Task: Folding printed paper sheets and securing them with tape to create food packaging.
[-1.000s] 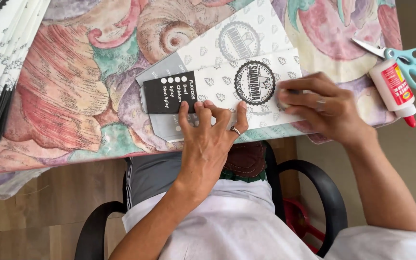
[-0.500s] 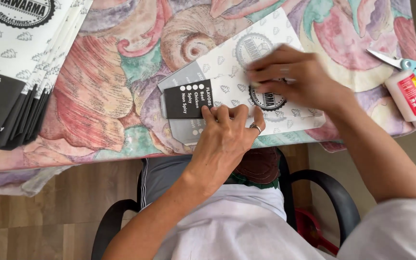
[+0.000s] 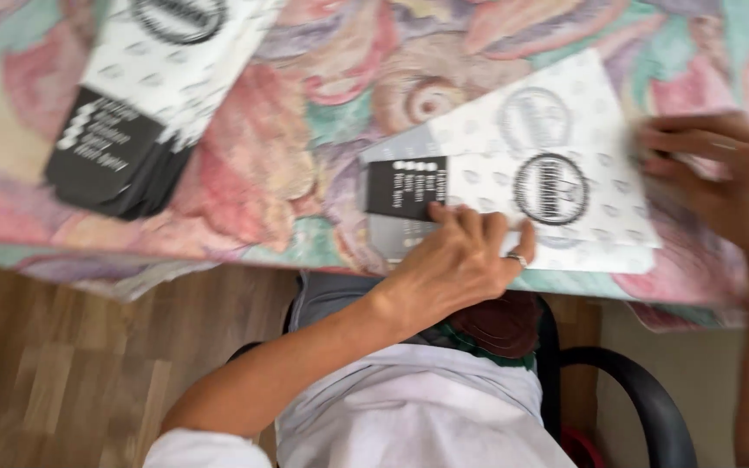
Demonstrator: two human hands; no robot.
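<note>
White paper bag (image 3: 556, 165): 1, under 2 hands, left (image 3: 457, 260), right (image 3: 721, 186).

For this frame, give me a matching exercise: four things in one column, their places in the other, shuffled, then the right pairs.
Things:
1. left hand
2. right hand
3. stack of printed bags
4. chair armrest

Places:
A. upper left of the tablecloth
B. right edge of the flat paper bag
C. below the table edge, lower right
D. pressing the flat paper bag's near edge

Pairs: 1-D, 2-B, 3-A, 4-C
</note>
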